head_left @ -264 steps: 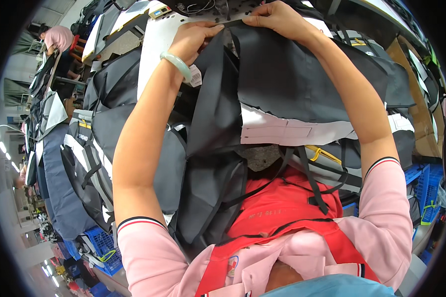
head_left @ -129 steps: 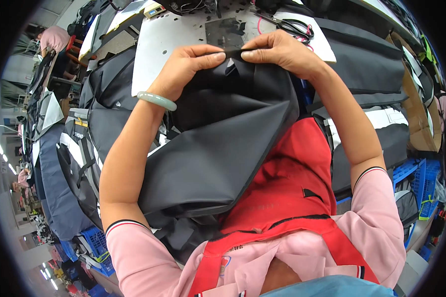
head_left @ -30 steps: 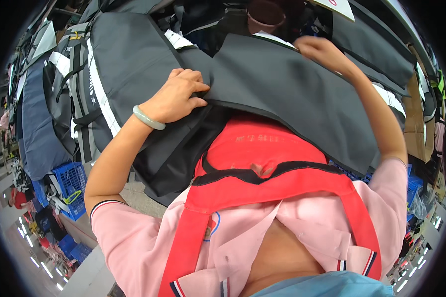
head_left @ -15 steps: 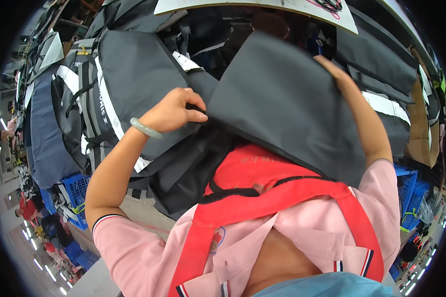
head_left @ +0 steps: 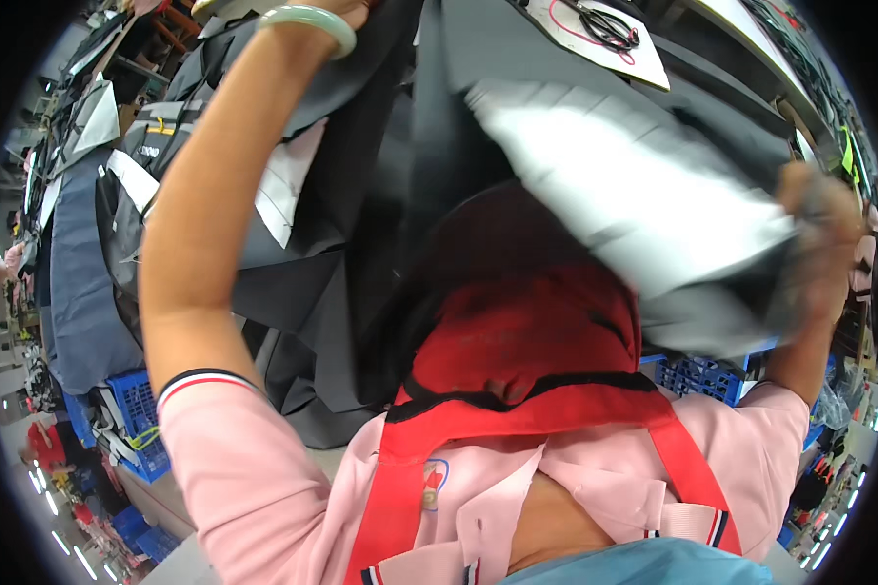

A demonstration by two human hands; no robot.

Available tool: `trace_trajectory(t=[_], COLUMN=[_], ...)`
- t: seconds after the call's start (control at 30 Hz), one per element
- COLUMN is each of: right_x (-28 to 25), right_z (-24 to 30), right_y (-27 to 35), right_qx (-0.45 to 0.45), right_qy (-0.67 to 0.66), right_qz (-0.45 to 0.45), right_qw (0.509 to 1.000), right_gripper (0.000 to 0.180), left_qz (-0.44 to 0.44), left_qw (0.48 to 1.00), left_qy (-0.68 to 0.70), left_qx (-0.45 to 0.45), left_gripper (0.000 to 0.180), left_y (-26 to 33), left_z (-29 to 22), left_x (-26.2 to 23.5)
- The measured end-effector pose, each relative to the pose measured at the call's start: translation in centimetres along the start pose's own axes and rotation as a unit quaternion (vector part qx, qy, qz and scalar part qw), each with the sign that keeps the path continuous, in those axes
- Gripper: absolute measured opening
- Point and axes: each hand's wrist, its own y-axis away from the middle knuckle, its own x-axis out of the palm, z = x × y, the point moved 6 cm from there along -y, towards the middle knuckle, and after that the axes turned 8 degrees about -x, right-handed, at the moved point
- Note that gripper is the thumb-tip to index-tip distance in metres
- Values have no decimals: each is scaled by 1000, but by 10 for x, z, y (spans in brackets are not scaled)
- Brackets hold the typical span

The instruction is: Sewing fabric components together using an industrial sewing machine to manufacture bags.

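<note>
My left hand (head_left: 353,10) is raised to the top edge of the picture, mostly cut off, with a pale bangle on the wrist. It seems closed on a large dark grey coated fabric piece (head_left: 385,146), which hangs down from it. My right hand (head_left: 821,207) is at the far right, smeared by motion but with fingers curled. It seems to hold the end of the blurred fabric with a white panel (head_left: 634,185), spread slantwise in front of me. Whether both hands hold one and the same piece cannot be told.
Grey bags with white strips (head_left: 171,132) and a dark blue-grey fabric stack (head_left: 88,263) lie at left. Blue crates stand at lower left (head_left: 146,419) and right (head_left: 698,378). A white board (head_left: 644,70) with a coiled cable (head_left: 610,29) juts in at the top.
Both hands have moved: the left up to the top edge, the right outward and down. The dark grey fabric has been lifted and swung, and a white panel now shows.
</note>
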Motion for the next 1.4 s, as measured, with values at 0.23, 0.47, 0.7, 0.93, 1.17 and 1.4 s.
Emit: trace_trajectory(t=[0.23, 0.47, 0.7, 0.93, 1.17, 1.4], right_x=[131, 149, 181, 142, 126, 156], right_z=[53, -22, -8, -26, -100, -146], right_y=[19, -160, -144, -180, -240, -258], right_qx=[13, -179, 0, 58, 103, 129], right_qy=[-152, -81, -231, -316, -321, -271], right_qz=[626, -20, 191, 119, 31, 38], right_qw=[764, 980, 954, 940, 941, 953], right_gripper=[35, 40, 24, 22, 30, 37], left_qz=[94, 112, 257, 181, 88, 104], left_qw=[991, 988, 890, 969, 994, 992], left_qy=[-97, -108, -354, -165, -61, 5], left_qx=[-1, -17, 127, -26, -5, -75], left_gripper=[19, 18, 28, 8, 15, 16], left_y=[28, 40, 74, 50, -59, -107], left_z=[44, 47, 45, 4, 8, 53], left_x=[46, 44, 38, 45, 65, 62])
